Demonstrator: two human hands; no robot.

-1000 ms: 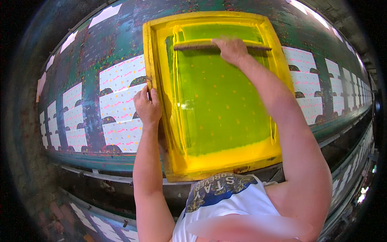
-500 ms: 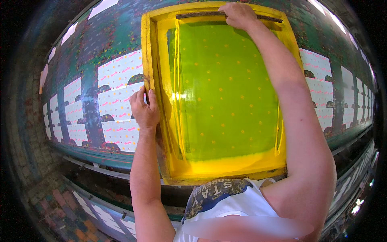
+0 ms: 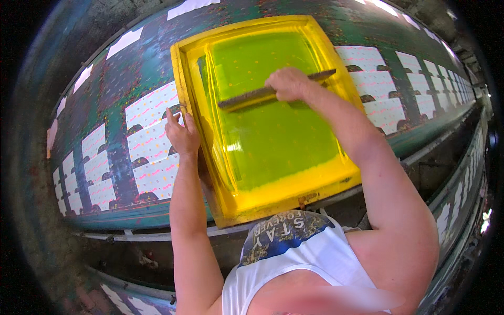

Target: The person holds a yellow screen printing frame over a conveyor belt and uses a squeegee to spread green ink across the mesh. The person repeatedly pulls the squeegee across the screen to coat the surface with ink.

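A yellow wooden printing screen (image 3: 185, 79) with a green mesh faced with small orange marks lies tilted on the long table. My right hand (image 3: 289, 84) is closed on a dark-edged squeegee (image 3: 247, 98), which lies slantwise across the upper middle of the mesh. Yellow ink (image 3: 294, 182) forms a band along the mesh's near end and streaks down its sides. Beside the frame's left bar, my left hand (image 3: 182, 135) has its fingers apart over the printed sheets, thumb against the wood.
White sheets with small coloured prints (image 3: 152, 142) lie in columns left of the screen, with more printed sheets (image 3: 375, 86) to its right. The dark green table (image 3: 252, 14) is speckled with paint. A rail (image 3: 126, 234) runs along its near edge.
My right hand has drawn the squeegee from the screen's far end toward me, and it now slants. My left hand's fingers have spread off the frame bar. The whole view has turned somewhat.
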